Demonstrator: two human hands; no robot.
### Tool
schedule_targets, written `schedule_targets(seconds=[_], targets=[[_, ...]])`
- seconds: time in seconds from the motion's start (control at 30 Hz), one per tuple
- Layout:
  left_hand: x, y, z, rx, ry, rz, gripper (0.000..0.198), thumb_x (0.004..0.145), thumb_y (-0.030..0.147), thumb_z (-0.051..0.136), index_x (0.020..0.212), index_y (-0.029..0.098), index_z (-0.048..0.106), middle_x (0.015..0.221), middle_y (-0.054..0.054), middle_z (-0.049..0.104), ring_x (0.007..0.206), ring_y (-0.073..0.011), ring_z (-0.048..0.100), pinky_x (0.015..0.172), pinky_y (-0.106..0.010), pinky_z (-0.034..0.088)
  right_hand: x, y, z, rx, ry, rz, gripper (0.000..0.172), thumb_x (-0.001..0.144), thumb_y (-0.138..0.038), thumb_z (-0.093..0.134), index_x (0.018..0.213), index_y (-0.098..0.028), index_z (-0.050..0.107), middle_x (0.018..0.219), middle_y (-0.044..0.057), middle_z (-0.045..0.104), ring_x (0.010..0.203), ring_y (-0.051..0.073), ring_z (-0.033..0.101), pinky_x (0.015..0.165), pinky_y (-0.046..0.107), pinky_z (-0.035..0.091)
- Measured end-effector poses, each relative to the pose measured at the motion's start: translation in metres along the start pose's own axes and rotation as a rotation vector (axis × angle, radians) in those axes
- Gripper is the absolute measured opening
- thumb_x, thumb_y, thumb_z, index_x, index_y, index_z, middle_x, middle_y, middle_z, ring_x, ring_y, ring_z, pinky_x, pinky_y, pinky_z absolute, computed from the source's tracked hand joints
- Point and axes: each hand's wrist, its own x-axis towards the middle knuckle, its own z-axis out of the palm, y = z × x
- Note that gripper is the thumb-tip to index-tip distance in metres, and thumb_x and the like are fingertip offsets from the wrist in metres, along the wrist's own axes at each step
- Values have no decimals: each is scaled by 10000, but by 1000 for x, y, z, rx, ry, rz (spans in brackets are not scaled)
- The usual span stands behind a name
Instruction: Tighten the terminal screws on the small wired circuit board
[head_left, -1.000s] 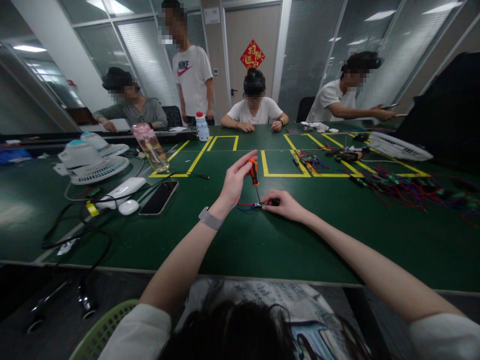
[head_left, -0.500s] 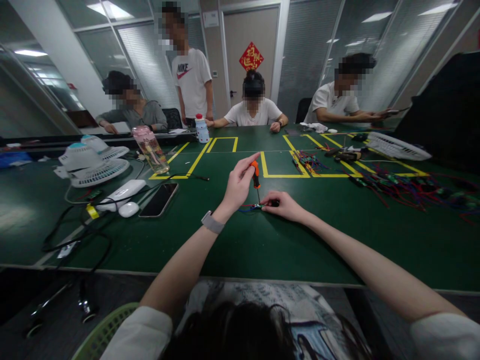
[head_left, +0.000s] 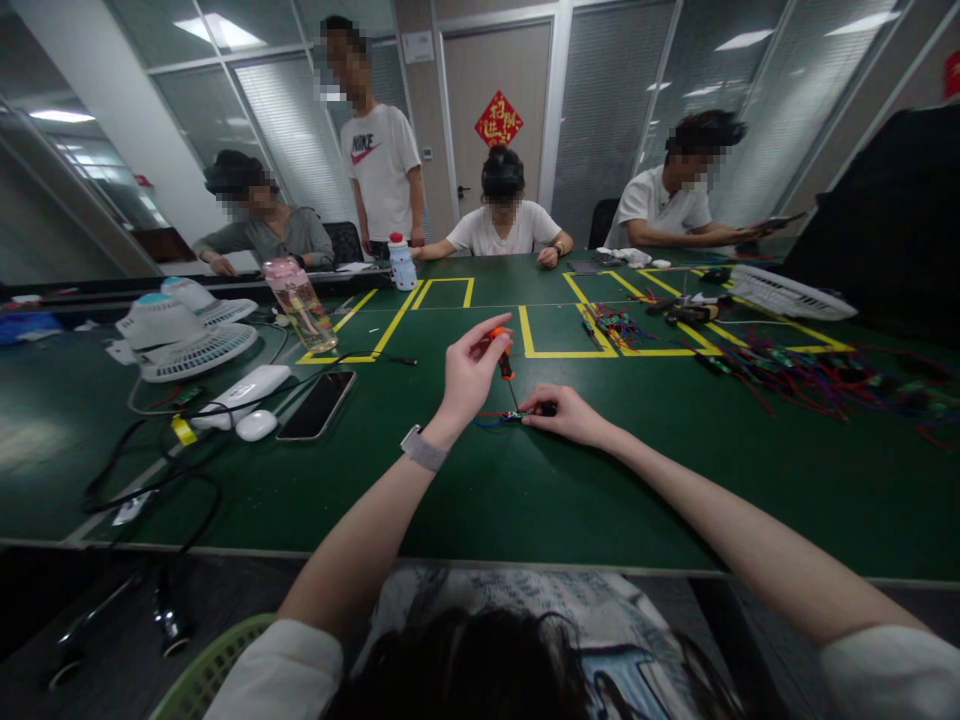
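Note:
My left hand (head_left: 470,375) grips the orange-and-black handle of a screwdriver (head_left: 507,368), fingers round its top. The thin shaft points down, leaning a little, and its tip meets a small green circuit board (head_left: 513,416) on the table. Red and blue wires run out from the board's left side. My right hand (head_left: 564,413) rests on the table with thumb and forefinger pinched on the board's right end. Something black shows under its curled fingers, too hidden to name.
On the green table (head_left: 465,510) lie a phone (head_left: 316,404), a white mouse (head_left: 256,425) and black cables at left. A pink-lidded bottle (head_left: 300,308) and white fans (head_left: 187,340) stand behind. Wired boards (head_left: 810,375) are heaped at right. Several people are across the table.
My left hand has shifted slightly left and its grip on the screwdriver has turned. The screwdriver leans more to the left. My right hand stays on the board.

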Motion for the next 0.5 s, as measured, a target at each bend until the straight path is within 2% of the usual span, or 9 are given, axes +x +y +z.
schedule_targets(seconds=[0.1,0.2,0.3,0.4,0.5], targets=[[0,0,-1,98,57,41,222,848,259,632,1058,235,700,1063,-48,684,907,-151,632,843,-293,505,0,0,0,4,1,3,201,767,-297,693,905,-163,750,768,43,625,691,161,563,644,285,462],[0,1,0,17,-39,18,298,921,229,501,1181,249,646,1137,-55,673,1001,-165,631,889,-319,497,0,0,0,-2,-4,3,205,770,-302,693,909,-162,749,767,42,624,689,158,558,646,282,461],[-1,1,1,-20,-103,16,304,912,226,525,1196,244,631,1036,-50,689,905,-157,651,825,-303,519,0,0,0,2,-9,-4,201,773,-291,690,909,-153,747,771,45,625,693,157,565,661,284,464],[-5,1,2,153,1,108,232,839,260,657,1068,243,690,957,-35,636,849,-145,610,808,-283,512,0,1,1,24,-4,-10,212,771,-283,691,912,-133,742,788,57,633,709,165,580,677,297,469],[-7,1,2,260,69,165,232,873,299,616,1084,242,692,1091,-67,572,991,-165,574,897,-301,484,0,2,1,22,-4,-12,213,770,-287,693,914,-138,744,778,52,634,705,165,581,673,296,468]])
